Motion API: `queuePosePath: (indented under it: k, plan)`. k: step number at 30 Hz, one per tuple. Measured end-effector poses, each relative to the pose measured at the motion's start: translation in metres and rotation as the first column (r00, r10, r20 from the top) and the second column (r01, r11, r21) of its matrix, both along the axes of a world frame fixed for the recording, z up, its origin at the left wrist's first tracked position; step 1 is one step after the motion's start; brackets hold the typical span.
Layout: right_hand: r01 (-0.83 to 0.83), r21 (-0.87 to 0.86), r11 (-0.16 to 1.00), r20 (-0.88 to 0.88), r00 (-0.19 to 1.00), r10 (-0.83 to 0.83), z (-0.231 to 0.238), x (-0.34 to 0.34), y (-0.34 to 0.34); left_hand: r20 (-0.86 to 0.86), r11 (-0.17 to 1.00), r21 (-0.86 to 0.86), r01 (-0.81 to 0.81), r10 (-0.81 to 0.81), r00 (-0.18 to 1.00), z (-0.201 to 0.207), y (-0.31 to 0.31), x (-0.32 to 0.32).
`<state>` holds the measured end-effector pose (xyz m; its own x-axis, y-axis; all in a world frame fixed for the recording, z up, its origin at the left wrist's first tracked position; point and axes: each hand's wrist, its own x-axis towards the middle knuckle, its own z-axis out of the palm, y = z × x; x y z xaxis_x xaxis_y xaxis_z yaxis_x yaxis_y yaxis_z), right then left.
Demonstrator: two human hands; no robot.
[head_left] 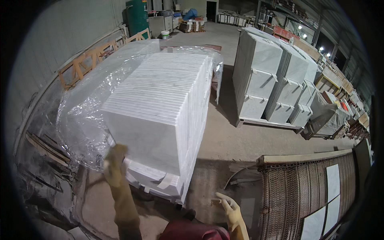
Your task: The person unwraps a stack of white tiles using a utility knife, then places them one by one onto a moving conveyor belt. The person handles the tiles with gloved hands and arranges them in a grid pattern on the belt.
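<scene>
A thick stack of white marble tiles (pixel 144 134), standing on edge in a tight row, rises in front of me. Its lower layer (pixel 156 180) shows below, with a white paper strip (pixel 164 181) on it. My left hand (pixel 115 158), in a yellowish glove, is at the stack's near left corner; motion smears its fingers, so its grip cannot be made out. My right hand (pixel 229 208), also gloved, hovers low to the right of the stack, apart from it. Its fingers are partly bent and apart, with nothing plainly held.
Crumpled clear plastic wrap (pixel 86 116) covers a load left of the stack. Tiered tile stacks (pixel 256 86) stand on a pallet at the right. Nearer, a ribbed conveyor (pixel 288 192) carries white tiles (pixel 333 182). Wooden frames (pixel 86 64) lean along the left wall.
</scene>
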<state>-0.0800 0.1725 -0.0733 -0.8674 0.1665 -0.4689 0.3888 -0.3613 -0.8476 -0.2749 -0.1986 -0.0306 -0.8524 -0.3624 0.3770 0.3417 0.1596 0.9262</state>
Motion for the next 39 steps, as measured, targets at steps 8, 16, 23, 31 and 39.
queuePosePath:
  k: [8, 16, 23, 31, 39]
  plan:
    - [-0.153, 0.007, 0.988, -0.016, 0.988, 0.153, 0.015, -0.024, -0.045, 0.109, 0.980, 0.060, -0.192, 0.185, 0.977, 0.117, -0.009, -0.092]
    - [-0.253, 0.152, 0.956, -0.009, 0.966, 0.257, 0.003, -0.028, -0.033, 0.227, 0.987, 0.017, -0.157, 0.149, 0.962, 0.114, 0.066, -0.097]
    - [-0.210, 0.425, 0.880, -0.311, 0.879, 0.360, 0.003, -0.077, -0.059, 0.344, 0.954, -0.037, 0.298, -0.268, 0.900, 0.065, 0.148, -0.010]
    - [-0.051, 0.495, 0.868, -0.307, 0.924, 0.229, 0.007, -0.128, -0.120, 0.460, 0.863, -0.001, 0.506, -0.449, 0.766, 0.022, 0.175, -0.004]
    - [0.250, 0.661, 0.708, -0.520, 0.832, 0.192, 0.036, -0.156, -0.132, 0.478, 0.831, 0.008, 0.556, -0.491, 0.728, 0.016, 0.178, -0.002]
